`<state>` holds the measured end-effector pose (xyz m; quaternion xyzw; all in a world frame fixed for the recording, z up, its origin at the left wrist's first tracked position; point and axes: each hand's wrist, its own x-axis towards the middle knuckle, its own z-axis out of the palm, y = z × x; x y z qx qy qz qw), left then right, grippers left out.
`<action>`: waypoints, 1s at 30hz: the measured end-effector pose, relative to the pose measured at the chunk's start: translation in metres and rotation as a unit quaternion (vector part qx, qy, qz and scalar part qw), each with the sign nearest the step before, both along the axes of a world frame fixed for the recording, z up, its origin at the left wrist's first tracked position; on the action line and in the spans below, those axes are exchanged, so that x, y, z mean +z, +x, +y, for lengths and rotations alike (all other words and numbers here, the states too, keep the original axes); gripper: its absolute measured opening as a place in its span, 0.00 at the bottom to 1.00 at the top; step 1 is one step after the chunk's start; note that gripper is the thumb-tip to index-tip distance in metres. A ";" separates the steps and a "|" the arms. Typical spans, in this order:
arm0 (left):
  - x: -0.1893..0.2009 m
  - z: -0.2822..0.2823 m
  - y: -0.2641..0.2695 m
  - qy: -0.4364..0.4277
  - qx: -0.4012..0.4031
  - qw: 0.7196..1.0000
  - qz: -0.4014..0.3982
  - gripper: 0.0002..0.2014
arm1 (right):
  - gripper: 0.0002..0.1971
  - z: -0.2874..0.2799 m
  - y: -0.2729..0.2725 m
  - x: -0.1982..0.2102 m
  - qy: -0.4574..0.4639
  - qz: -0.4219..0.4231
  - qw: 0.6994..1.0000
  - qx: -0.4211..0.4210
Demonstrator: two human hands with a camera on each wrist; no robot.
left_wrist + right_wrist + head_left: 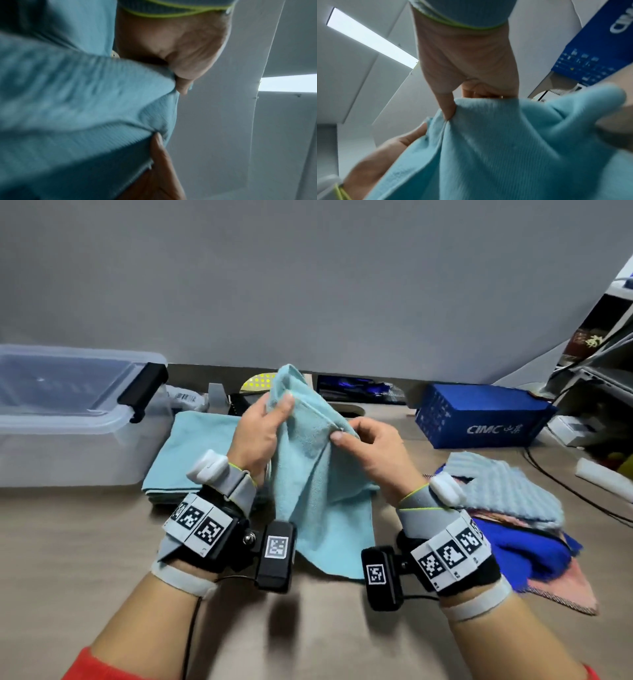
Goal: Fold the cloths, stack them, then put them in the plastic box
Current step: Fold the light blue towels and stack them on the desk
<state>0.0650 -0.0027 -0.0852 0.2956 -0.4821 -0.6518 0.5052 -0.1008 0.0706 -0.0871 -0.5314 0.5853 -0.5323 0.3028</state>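
Observation:
A light teal cloth [315, 474] hangs crumpled above the table, its lower end trailing on the wood. My left hand [263, 426] grips its upper left part, thumb pressed on the fabric near the top. My right hand [370, 446] pinches a hem on the right side. The left wrist view shows that cloth [77, 108] bunched under my left hand [185, 75]; the right wrist view shows the cloth [496, 148] pinched by my right hand [453, 108]. A folded teal cloth [191, 446] lies flat behind my left hand. The clear plastic box [68, 446] stands at the far left with its lid on.
A pile of unfolded cloths [513, 525], pale blue, dark blue and pink, lies at the right. A blue cardboard box [479, 419] stands behind it, with cables and clutter at the far right. Small items line the grey back wall.

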 end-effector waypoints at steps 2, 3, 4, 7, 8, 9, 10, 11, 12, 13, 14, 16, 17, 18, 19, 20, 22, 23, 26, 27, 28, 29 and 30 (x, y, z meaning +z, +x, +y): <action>-0.006 -0.004 0.002 -0.003 -0.023 0.999 -0.038 0.37 | 0.05 -0.005 0.001 -0.001 -0.010 -0.045 0.998 -0.041; -0.010 -0.007 0.002 -0.017 -0.038 0.996 -0.081 0.45 | 0.04 -0.009 0.001 -0.003 -0.013 -0.068 0.996 -0.060; -0.011 -0.008 0.001 -0.037 -0.045 0.989 -0.134 0.51 | 0.03 -0.012 0.002 -0.004 -0.016 -0.090 0.993 -0.078; -0.015 -0.005 -0.005 -0.118 -0.057 0.952 -0.276 0.58 | 0.03 -0.012 -0.001 -0.003 -0.027 -0.165 0.981 -0.100; -0.016 -0.004 -0.006 -0.134 -0.040 0.941 -0.308 0.54 | 0.03 -0.012 -0.004 -0.002 -0.031 -0.189 0.977 -0.096; -0.016 -0.005 -0.007 -0.135 -0.008 0.935 -0.326 0.47 | 0.03 -0.013 -0.007 0.000 -0.037 -0.205 0.974 -0.091; -0.017 -0.008 -0.007 -0.119 0.030 0.936 -0.329 0.37 | 0.03 -0.013 -0.012 0.001 -0.038 -0.210 0.973 -0.089; -0.019 -0.013 -0.007 -0.091 0.062 0.943 -0.313 0.29 | 0.04 -0.013 -0.017 0.004 -0.036 -0.212 0.973 -0.088; -0.021 -0.018 -0.003 -0.065 0.084 0.954 -0.281 0.21 | 0.06 -0.013 -0.020 0.005 -0.032 -0.216 0.972 -0.086; -0.023 -0.022 0.001 -0.046 0.099 0.962 -0.250 0.16 | 0.08 -0.013 -0.022 0.007 -0.026 -0.228 0.970 -0.083; -0.021 -0.024 0.002 -0.036 0.106 0.968 -0.224 0.13 | 0.08 -0.012 -0.025 0.008 -0.022 -0.243 0.967 -0.079; -0.018 -0.026 0.007 -0.006 0.116 0.978 -0.175 0.11 | 0.07 -0.010 -0.028 0.011 -0.022 -0.252 0.965 -0.074; -0.016 -0.026 0.010 0.012 0.125 0.980 -0.152 0.09 | 0.07 -0.009 -0.029 0.011 -0.027 -0.249 0.965 -0.076; -0.015 -0.028 0.013 0.034 0.137 0.981 -0.134 0.09 | 0.06 -0.009 -0.030 0.011 -0.038 -0.247 0.965 -0.081; -0.015 -0.030 0.015 0.058 0.151 0.980 -0.118 0.11 | 0.05 -0.009 -0.031 0.010 -0.050 -0.246 0.964 -0.090; -0.014 -0.031 0.018 0.079 0.158 0.979 -0.103 0.12 | 0.03 -0.009 -0.033 0.010 -0.058 -0.244 0.962 -0.104; -0.013 -0.033 0.021 0.100 0.163 0.978 -0.088 0.13 | 0.04 -0.009 -0.039 0.009 -0.069 -0.240 0.959 -0.132; -0.012 -0.033 0.021 0.102 0.160 0.979 -0.081 0.13 | 0.05 -0.009 -0.043 0.008 -0.077 -0.243 0.956 -0.143; -0.010 -0.027 0.019 0.079 0.111 0.989 -0.062 0.09 | 0.13 -0.010 -0.048 0.007 -0.096 -0.264 0.949 -0.144; -0.010 -0.024 0.019 0.066 0.081 0.993 -0.059 0.10 | 0.16 -0.011 -0.048 0.007 -0.102 -0.275 0.946 -0.139; -0.010 -0.022 0.018 0.050 0.055 0.995 -0.059 0.13 | 0.19 -0.012 -0.047 0.008 -0.111 -0.290 0.941 -0.133; -0.008 -0.019 0.018 0.042 0.038 0.996 -0.062 0.16 | 0.20 -0.012 -0.047 0.008 -0.120 -0.304 0.936 -0.130; -0.006 -0.017 0.017 0.037 0.031 0.997 -0.066 0.16 | 0.20 -0.013 -0.047 0.009 -0.129 -0.315 0.931 -0.129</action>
